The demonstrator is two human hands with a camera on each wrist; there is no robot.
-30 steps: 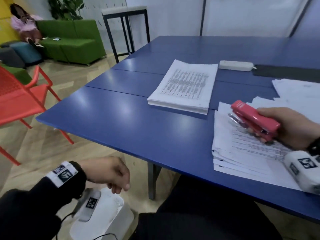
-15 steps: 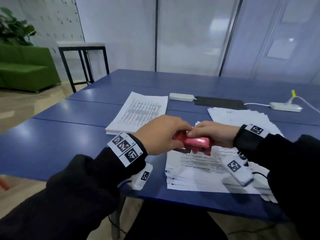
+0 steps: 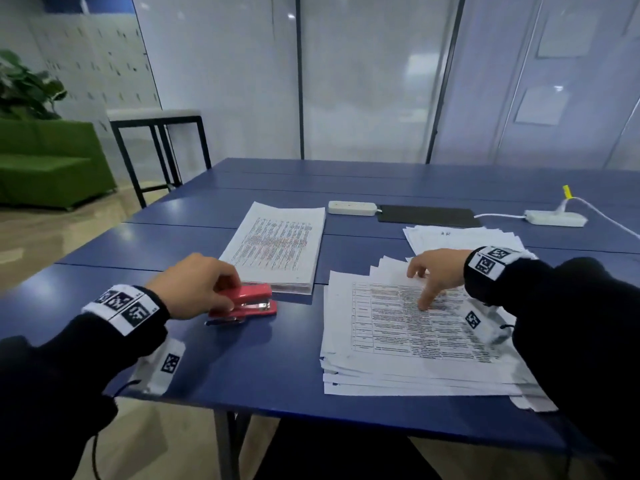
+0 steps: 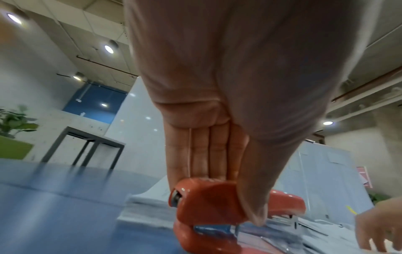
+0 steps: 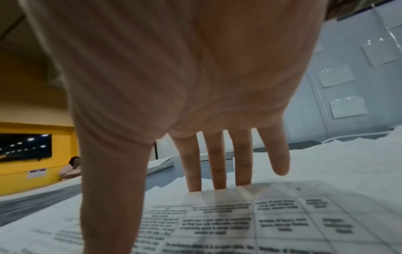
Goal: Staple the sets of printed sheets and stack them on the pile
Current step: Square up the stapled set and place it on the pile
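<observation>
Your left hand (image 3: 194, 284) is gripping the red stapler (image 3: 247, 301), fingers over its top and thumb along its side, and the stapler is sitting on the blue table (image 3: 263, 362) just in front of the neat pile (image 3: 277, 245). Your right hand (image 3: 434, 271) is lying spread on the loose sheets (image 3: 398, 341) to the right, straight fingers reaching over their far edge and the thumb pressing on the printed top page, grasping nothing. More sheets (image 3: 460, 237) are lying behind it, near two power strips (image 3: 351, 207).
</observation>
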